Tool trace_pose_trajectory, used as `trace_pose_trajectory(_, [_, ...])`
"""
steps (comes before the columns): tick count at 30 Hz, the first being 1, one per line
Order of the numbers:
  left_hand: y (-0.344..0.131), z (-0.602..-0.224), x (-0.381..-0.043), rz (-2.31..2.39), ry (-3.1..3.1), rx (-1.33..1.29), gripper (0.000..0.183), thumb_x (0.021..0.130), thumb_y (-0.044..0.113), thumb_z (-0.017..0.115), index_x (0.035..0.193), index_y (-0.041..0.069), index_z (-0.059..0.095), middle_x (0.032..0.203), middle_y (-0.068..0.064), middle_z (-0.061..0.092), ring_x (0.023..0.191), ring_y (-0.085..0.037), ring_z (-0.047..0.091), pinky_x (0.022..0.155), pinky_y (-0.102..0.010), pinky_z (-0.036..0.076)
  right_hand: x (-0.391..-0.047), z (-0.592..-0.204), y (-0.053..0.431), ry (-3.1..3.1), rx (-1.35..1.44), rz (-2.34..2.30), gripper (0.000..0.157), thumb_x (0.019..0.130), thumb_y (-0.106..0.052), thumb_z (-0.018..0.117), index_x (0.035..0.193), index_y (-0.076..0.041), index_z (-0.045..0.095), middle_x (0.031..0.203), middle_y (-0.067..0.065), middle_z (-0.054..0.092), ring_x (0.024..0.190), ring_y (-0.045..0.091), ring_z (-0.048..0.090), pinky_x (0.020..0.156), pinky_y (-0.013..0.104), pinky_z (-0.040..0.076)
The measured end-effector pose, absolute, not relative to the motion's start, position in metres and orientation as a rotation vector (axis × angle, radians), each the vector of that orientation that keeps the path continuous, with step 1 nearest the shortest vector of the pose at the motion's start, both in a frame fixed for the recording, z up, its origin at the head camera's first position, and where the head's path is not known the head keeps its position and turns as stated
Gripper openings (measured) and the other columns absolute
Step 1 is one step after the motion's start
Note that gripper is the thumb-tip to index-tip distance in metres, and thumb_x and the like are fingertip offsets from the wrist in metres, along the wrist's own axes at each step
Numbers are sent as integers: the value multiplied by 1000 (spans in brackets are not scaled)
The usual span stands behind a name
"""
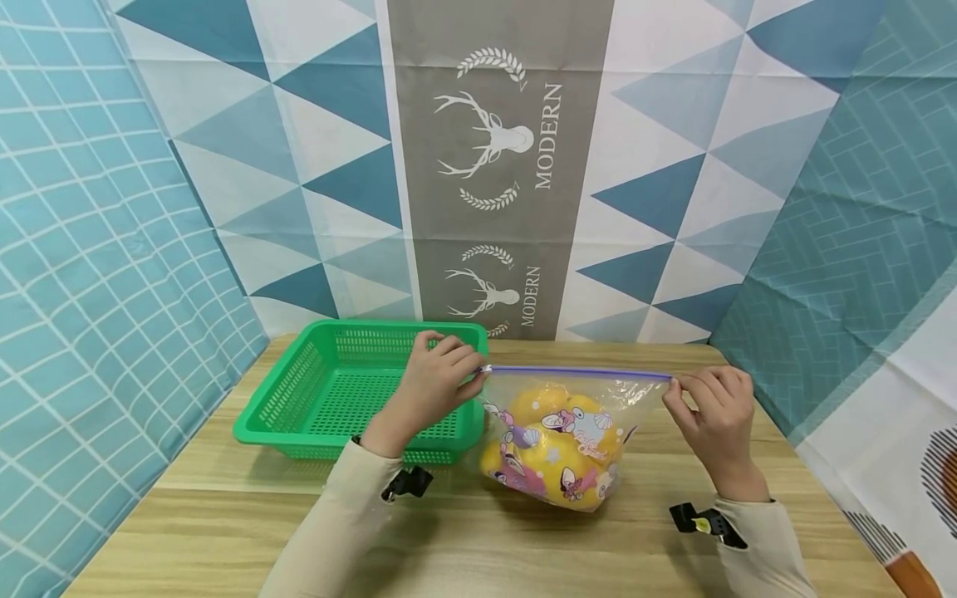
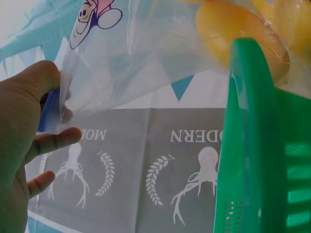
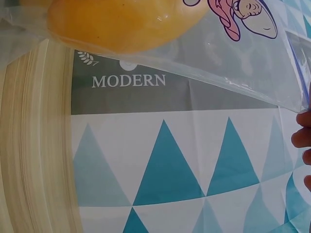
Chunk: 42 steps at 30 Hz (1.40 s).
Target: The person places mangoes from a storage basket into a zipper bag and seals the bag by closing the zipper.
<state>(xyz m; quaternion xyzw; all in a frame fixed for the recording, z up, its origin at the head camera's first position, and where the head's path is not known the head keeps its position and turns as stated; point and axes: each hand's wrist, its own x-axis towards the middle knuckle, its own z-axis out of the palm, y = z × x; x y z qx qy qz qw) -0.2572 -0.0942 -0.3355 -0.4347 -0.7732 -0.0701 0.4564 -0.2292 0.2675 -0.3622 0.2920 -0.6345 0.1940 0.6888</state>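
Observation:
A clear zip bag [image 1: 553, 448] with printed cartoon figures and shells holds several round yellow fruits [image 1: 549, 461]; their exact kind is hard to tell. Its purple zip strip [image 1: 583, 371] is stretched straight across the top. At the strip's left end, by a small whitish piece, my left hand [image 1: 437, 378] pinches the bag between thumb and fingers. The opposite top corner is pinched by my right hand [image 1: 716, 407]. The fruits fill the lower part of the bag, which is low over the table or on it. In the right wrist view only some fingertips [image 3: 302, 137] show at the bag's corner.
A green plastic basket [image 1: 250, 419] with slotted walls stands on the wooden table [image 1: 224, 523], just left of the bag and partly behind my left arm. Patterned cloth [image 1: 493, 166] hangs behind the table, with more cloth on both sides.

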Motion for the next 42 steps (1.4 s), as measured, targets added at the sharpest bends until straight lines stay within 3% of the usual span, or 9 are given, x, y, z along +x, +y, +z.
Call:
trace_pose_trajectory(4, [-98,-337,-259,-199,-1904,-1065,15,82,16,80,90,13,68,84,2,69,84,-21,62,83,-54,45,-230,-363,268,-1420,651,427,39,92,-13,55,59,8,58,55,19,55,55,40,46,61,53,30])
trace_pose_trajectory(9, [-104,-339,-258,-216,-1926,-1066,7,93,19,68,91,13,69,85,1,69,84,-22,62,84,-53,44,-231,-364,269,-1419,651,426,34,88,-9,55,59,8,58,55,19,55,55,40,46,61,54,30])
trace_pose_trajectory(16, [-109,-342,-258,-233,-1931,-1048,15,81,14,80,91,13,69,88,0,70,87,-22,64,86,-55,44,-232,-366,271,-1424,651,417,34,89,-10,55,59,8,59,56,20,55,55,40,46,60,54,30])
trace_pose_trajectory(25, [-112,-344,-258,-250,-1933,-1049,17,80,13,81,92,12,69,89,-1,70,86,-22,63,85,-56,44,-232,-366,271,-1433,655,417,34,88,-10,56,60,8,59,56,20,56,55,40,46,61,54,30])
trace_pose_trajectory(36, [-110,-344,-258,-288,-1930,-1018,14,82,13,79,92,11,69,89,-2,71,85,-22,64,82,-52,45,-232,-367,269,-1418,647,442,33,87,-10,55,59,8,59,56,19,55,55,39,45,59,51,30])
trace_pose_trajectory(42, [-107,-348,-257,-411,-1927,-1009,10,91,17,70,94,8,69,89,-3,70,85,-23,64,76,-46,45,-233,-370,271,-1452,614,468,34,87,-11,57,60,8,62,58,20,58,55,40,48,57,51,31])
